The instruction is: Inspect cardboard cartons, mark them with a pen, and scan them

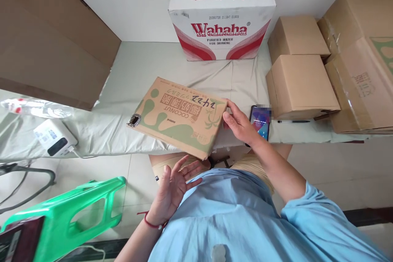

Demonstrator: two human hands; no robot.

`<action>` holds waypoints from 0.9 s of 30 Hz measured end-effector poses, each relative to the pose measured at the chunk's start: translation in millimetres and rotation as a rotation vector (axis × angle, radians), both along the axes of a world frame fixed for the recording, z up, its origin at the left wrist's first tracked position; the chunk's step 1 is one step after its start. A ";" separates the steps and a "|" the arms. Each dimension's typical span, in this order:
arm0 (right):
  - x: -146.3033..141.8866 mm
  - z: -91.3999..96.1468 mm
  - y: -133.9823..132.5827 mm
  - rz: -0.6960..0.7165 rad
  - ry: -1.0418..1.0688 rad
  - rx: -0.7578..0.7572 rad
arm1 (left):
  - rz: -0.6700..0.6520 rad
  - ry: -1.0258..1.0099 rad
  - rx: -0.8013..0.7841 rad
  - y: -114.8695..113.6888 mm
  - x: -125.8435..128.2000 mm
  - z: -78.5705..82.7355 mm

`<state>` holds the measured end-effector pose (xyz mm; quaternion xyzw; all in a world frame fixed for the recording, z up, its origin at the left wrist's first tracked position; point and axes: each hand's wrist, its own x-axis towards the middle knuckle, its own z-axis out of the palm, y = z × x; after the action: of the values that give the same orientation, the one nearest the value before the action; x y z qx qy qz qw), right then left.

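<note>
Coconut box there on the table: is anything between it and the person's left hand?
Nothing visible is. The left hand is open, palm up, by the near edge of the coconut box; the right hand touches the box's right end.

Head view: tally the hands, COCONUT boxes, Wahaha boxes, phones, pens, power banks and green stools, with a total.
Left hand and right hand: 2
COCONUT box: 1
Wahaha box: 1
Phone: 1
Pen: 1
Power bank: 1
Green stool: 1
Total: 8

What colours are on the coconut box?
The coconut box is mainly brown with green shapes; the head view shows it best.
</note>
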<state>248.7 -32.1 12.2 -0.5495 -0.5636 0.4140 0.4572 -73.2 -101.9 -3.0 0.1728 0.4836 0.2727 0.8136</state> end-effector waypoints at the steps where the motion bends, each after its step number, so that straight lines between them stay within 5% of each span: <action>1: -2.6 1.4 -4.9 0.014 -0.024 0.036 | 0.026 -0.029 0.000 0.2 -1.0 0.4; 5: -19.3 6.9 -47.5 0.104 -0.108 0.139 | 0.169 -0.007 -0.014 -3.9 -15.1 6.5; 9: -39.4 -0.2 -83.4 0.320 -0.004 0.051 | 0.300 0.305 0.082 -14.6 -37.8 20.1; 15: -70.5 -14.7 -83.6 0.425 0.104 0.038 | 0.266 0.701 0.083 -7.0 -63.0 45.5; 21: -67.4 -11.9 -75.7 0.426 0.208 0.074 | 0.299 0.669 0.214 37.6 -51.8 83.4; 27: -36.4 -20.9 -95.5 0.274 0.103 0.018 | 0.170 0.584 0.615 130.3 -53.3 106.8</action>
<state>212.3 -127.6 -8.7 -0.4413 -0.6129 0.4949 0.4298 -126.5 28.4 103.8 0.4365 0.6025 0.4098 0.5278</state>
